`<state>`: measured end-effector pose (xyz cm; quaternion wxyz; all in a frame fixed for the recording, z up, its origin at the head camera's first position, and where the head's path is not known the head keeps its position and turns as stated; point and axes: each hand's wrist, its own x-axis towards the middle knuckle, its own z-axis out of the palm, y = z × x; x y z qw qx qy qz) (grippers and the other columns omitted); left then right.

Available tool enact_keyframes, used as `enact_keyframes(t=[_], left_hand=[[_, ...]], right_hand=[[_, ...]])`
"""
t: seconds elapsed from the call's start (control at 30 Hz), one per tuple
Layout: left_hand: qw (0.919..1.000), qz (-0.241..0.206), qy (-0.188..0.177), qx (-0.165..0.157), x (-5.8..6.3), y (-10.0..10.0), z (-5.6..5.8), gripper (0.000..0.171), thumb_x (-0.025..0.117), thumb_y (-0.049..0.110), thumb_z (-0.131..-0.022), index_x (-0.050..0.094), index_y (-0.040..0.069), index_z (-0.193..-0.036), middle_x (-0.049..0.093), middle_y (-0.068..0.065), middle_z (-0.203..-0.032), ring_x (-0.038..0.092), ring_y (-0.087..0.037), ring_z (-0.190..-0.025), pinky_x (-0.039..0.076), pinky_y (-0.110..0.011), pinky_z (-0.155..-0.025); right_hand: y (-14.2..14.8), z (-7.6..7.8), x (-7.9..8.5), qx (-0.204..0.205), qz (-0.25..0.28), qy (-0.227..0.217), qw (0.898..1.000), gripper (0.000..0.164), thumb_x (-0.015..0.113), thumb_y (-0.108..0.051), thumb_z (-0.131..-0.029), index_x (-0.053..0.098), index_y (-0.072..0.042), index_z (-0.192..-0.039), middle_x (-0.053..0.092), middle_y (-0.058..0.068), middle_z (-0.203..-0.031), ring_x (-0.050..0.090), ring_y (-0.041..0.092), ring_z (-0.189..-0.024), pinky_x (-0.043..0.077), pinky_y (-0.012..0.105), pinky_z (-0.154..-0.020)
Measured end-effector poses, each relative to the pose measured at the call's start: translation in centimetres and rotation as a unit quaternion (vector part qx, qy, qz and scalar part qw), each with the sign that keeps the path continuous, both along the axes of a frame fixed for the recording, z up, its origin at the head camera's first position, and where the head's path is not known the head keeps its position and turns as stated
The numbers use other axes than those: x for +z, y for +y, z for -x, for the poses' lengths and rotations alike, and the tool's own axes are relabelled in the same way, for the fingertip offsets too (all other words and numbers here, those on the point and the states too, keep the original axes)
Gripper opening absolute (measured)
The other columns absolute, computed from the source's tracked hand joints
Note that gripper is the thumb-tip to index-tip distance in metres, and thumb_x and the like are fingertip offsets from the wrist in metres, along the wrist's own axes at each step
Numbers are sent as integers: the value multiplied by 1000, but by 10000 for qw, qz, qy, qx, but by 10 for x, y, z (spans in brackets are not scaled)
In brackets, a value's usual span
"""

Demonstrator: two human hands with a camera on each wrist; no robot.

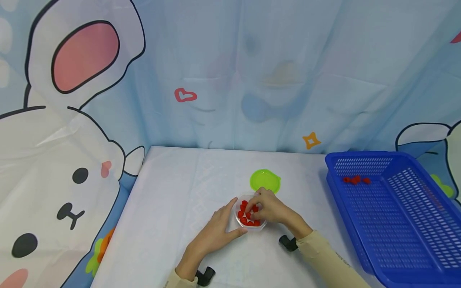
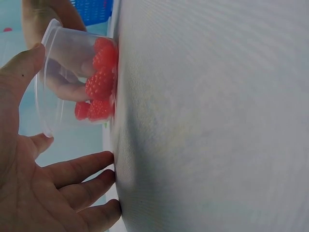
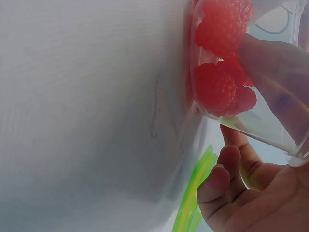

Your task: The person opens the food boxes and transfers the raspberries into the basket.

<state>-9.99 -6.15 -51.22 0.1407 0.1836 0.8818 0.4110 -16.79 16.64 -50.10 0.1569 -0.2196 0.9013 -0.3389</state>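
A clear plastic cup (image 1: 264,224) with several red raspberries (image 1: 243,221) in it stands on the white-covered table. My left hand (image 1: 215,231) is spread at the cup's left side, index fingertip and thumb touching the rim, other fingers reaching down to the cloth in the left wrist view. From the right, my right hand (image 1: 269,207) reaches into the cup, with thumb and a finger at a raspberry (image 2: 100,83) among the others. Through the cup wall, the right wrist view shows a fingertip against the raspberries (image 3: 222,29); its other fingers stay outside the cup.
A lime-green lid (image 1: 264,180) lies just behind the cup. At the right stands a large blue plastic basket (image 1: 407,224), with several red raspberries (image 1: 354,180) near its far left corner. A printed blue cloth (image 1: 216,124) hangs behind the table.
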Motion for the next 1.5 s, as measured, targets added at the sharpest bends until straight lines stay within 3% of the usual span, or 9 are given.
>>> enact_keyframes(t=[0.4,0.77,0.9,1.0,1.2,1.5], left_hand=[[10000,15,39,4,0,0,0,94,63,66,-88,15,31,-161,33,-8,-157,33,-32,-142,36,-57,-109],[9999,74,24,93,0,1,1,95,66,62,-88,15,32,-161,35,-10,-157,34,-33,-142,37,-58,-107],[9999,75,5,91,-1,1,1,95,66,64,-87,15,32,-161,35,-10,-157,35,-33,-141,38,-59,-106],[9999,61,-16,89,-1,2,0,95,66,63,-87,15,32,-161,35,-10,-157,35,-33,-141,38,-59,-106],[9999,49,-28,139,0,2,0,94,69,59,-88,17,30,-161,36,-11,-156,35,-34,-141,39,-59,-105],[9998,38,-66,189,-2,3,0,94,70,59,-87,17,32,-161,36,-10,-156,36,-33,-141,39,-59,-105]], right_hand=[[8,-1,-4,159,674,39,9976,14,82,-7,-82,80,-18,-91,60,-2,-95,44,24,-101,49,32,-73],[14,-6,12,-514,1182,73,9916,14,79,-14,-86,80,-17,-99,67,-4,-100,47,28,-102,46,39,-80],[19,-8,13,-619,1300,188,9894,13,79,-14,-86,80,-15,-100,65,5,-101,47,32,-102,44,42,-81],[22,-10,13,-810,1271,206,9884,14,79,-15,-87,80,-17,-101,60,8,-100,49,31,-97,46,38,-76],[29,-12,18,-990,1448,134,9844,16,79,-17,-88,78,-16,-104,59,2,-87,53,24,-77,47,28,-59],[44,-20,42,-1087,1701,385,9786,19,78,-19,-89,76,-12,-107,57,2,-77,53,22,-71,44,25,-56]])
